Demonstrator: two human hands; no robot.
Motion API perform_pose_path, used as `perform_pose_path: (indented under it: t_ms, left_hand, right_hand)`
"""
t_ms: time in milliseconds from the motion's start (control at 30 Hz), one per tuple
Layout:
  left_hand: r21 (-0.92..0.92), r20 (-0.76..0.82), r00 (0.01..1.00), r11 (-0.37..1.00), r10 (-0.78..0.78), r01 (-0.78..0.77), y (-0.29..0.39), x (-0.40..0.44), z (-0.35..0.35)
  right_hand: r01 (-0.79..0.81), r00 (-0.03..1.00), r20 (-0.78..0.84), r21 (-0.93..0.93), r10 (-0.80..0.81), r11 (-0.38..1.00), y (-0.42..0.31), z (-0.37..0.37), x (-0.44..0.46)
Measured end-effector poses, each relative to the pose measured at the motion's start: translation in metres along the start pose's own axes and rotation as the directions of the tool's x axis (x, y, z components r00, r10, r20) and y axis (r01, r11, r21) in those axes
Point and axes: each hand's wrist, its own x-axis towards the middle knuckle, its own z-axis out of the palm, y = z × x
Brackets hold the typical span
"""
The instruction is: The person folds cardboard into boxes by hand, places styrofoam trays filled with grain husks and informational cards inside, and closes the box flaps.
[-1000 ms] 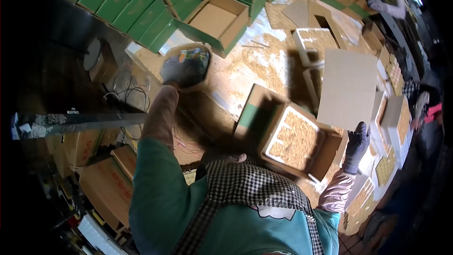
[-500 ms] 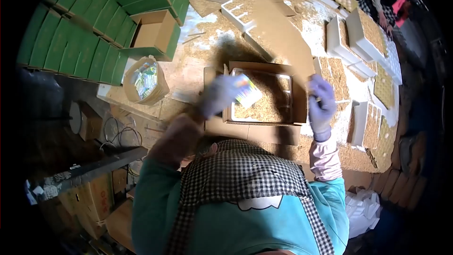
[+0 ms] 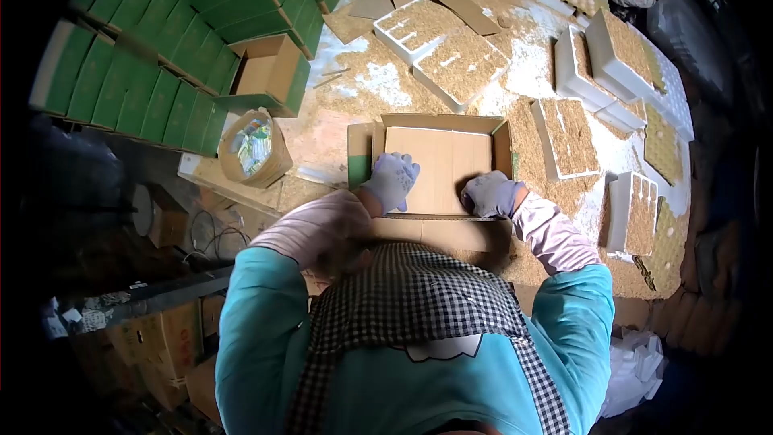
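Standing nr edge of table (image 3: 310, 145) strewn w/ brown bits (image 3: 523, 133): cardbd box (image 3: 503, 149). Sheet (image 3: 441, 167) lying flat inside. L hand (image 3: 392, 181) at sheet's left side; fingers loosely bent, a bit apart, nothing visibly gripped. R hand (image 3: 491, 194) at nr-right corner, fingers curled in; can't tell if gripping anything.

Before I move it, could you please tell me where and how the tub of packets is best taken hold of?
I'd probably take the tub by its right rim, coming from above and right: the open top leaves that edge exposed, while stacked green boxes crowd the left side.
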Motion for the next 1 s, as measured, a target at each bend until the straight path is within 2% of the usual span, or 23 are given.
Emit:
perform_pose_path:
  t_ms: [33, 100, 167, 200, 233, 267, 300, 367, 400, 433, 467, 500, 567, 633, 667, 700, 733, 767, 833, 867, 900, 967, 1000]
  left_hand:
    - [0.018, 0.058, 0.996, 0.998, -0.067, 0.066, 0.002, 0.007, 0.003]
    - [0.026, 0.127, 0.982, 0.990, -0.139, 0.136, 0.007, 0.013, 0.015]
    - [0.068, 0.084, 0.982, 0.984, -0.170, 0.164, 0.007, 0.017, 0.026]
    - [0.063, 0.090, 0.979, 0.982, -0.181, 0.176, 0.005, 0.007, 0.025]
    - [-0.111, -0.324, 0.945, 0.990, 0.047, -0.087, -0.002, -0.008, 0.024]
    - [-0.148, -0.703, 0.688, 0.910, 0.178, -0.387, -0.012, -0.023, 0.019]
    - [-0.148, -0.701, 0.691, 0.913, 0.175, -0.381, -0.027, -0.040, 0.010]
    - [-0.431, -0.537, 0.800, 0.902, -0.270, 0.015, -0.050, -0.068, -0.007]
    - [-0.436, -0.531, 0.801, 0.900, -0.276, 0.021, -0.049, -0.066, 0.000]
    - [-0.711, -0.356, 0.864, 0.704, -0.355, -0.004, -0.046, -0.060, 0.015]
    - [-0.904, -0.167, 0.914, 0.427, -0.371, 0.008, -0.042, -0.050, 0.030]
    - [-0.993, 0.016, 0.947, 0.104, -0.320, 0.052, -0.035, -0.044, 0.021]
    - [-0.973, 0.189, 0.959, -0.173, -0.209, 0.154, -0.023, -0.039, -0.022]
    - [-0.996, 0.083, 0.779, -0.017, -0.622, 0.092, 0.002, 0.010, 0.093]
    - [-0.988, 0.098, 0.746, 0.026, -0.658, 0.153, 0.003, 0.007, 0.098]
    - [-0.994, 0.094, 0.746, -0.025, -0.659, 0.104, 0.000, 0.004, 0.108]
    - [-0.998, 0.056, 0.765, -0.061, -0.642, 0.021, -0.003, 0.003, 0.119]
    - [-0.994, 0.005, 0.783, -0.090, -0.622, -0.064, -0.012, 0.003, 0.125]
    - [-0.946, -0.055, 0.888, -0.261, -0.457, -0.193, -0.035, -0.008, 0.111]
    - [-0.953, -0.135, 0.862, -0.174, -0.489, -0.248, -0.044, -0.013, 0.105]
    - [-0.950, -0.217, 0.833, -0.086, -0.509, -0.300, -0.056, -0.017, 0.102]
    - [-0.983, -0.105, 0.875, -0.081, -0.472, -0.162, -0.117, -0.048, 0.111]
    - [-0.976, -0.115, 0.857, -0.102, -0.502, -0.191, -0.160, -0.091, 0.063]
  right_hand:
    - [0.003, 1.000, 0.002, -0.011, -0.003, 1.000, 0.000, -0.001, -0.004]
    - [-0.022, 0.875, -0.485, -0.021, 0.009, 1.000, -0.011, 0.001, -0.019]
    - [0.061, 0.686, -0.689, 0.373, 0.232, 0.926, -0.013, -0.020, -0.045]
    - [-0.007, 0.594, -0.710, 0.464, 0.377, 0.886, -0.010, -0.024, -0.059]
    - [-0.063, 0.482, -0.711, 0.555, 0.512, 0.829, -0.002, -0.023, -0.070]
    - [-0.119, 0.522, -0.596, 0.657, 0.610, 0.744, 0.016, -0.016, -0.080]
    - [-0.131, 0.590, -0.512, 0.702, 0.624, 0.700, 0.032, -0.005, -0.085]
    - [-0.003, 0.764, -0.399, 0.783, 0.507, 0.622, 0.049, 0.021, -0.074]
    - [-0.002, 0.770, -0.438, 0.726, 0.464, 0.688, 0.042, 0.024, -0.058]
    - [0.000, 0.776, -0.474, 0.660, 0.417, 0.751, 0.030, 0.025, -0.039]
    - [0.000, 0.833, -0.454, 0.571, 0.316, 0.821, 0.017, 0.016, -0.020]
    - [-0.072, 0.935, -0.276, 0.465, 0.222, 0.882, 0.008, 0.007, -0.002]
    - [0.036, 0.836, -0.513, 0.403, 0.193, 0.915, 0.020, 0.031, 0.011]
    - [0.039, 0.597, -0.738, 0.418, 0.315, 0.907, 0.034, 0.044, 0.003]
    - [-0.078, 0.500, -0.731, 0.495, 0.464, 0.865, 0.057, 0.084, 0.017]
    - [-0.183, 0.381, -0.706, 0.576, 0.597, 0.797, 0.074, 0.118, 0.038]
    - [-0.163, 0.397, -0.722, 0.552, 0.567, 0.817, 0.065, 0.105, 0.042]
    - [0.047, 0.459, -0.628, 0.724, 0.628, 0.688, 0.047, 0.081, 0.039]
    - [0.357, 0.642, -0.412, 0.907, 0.646, 0.224, -0.005, 0.030, 0.019]
    - [0.438, 0.736, -0.322, 0.897, 0.596, -0.057, -0.017, 0.015, 0.019]
    - [0.444, 0.706, -0.344, 0.896, 0.619, -0.008, -0.022, 0.009, 0.025]
    - [0.491, 0.789, -0.273, 0.818, 0.550, -0.299, -0.028, -0.001, 0.043]
    - [0.520, 0.770, -0.279, 0.795, 0.573, -0.313, -0.046, -0.024, 0.052]
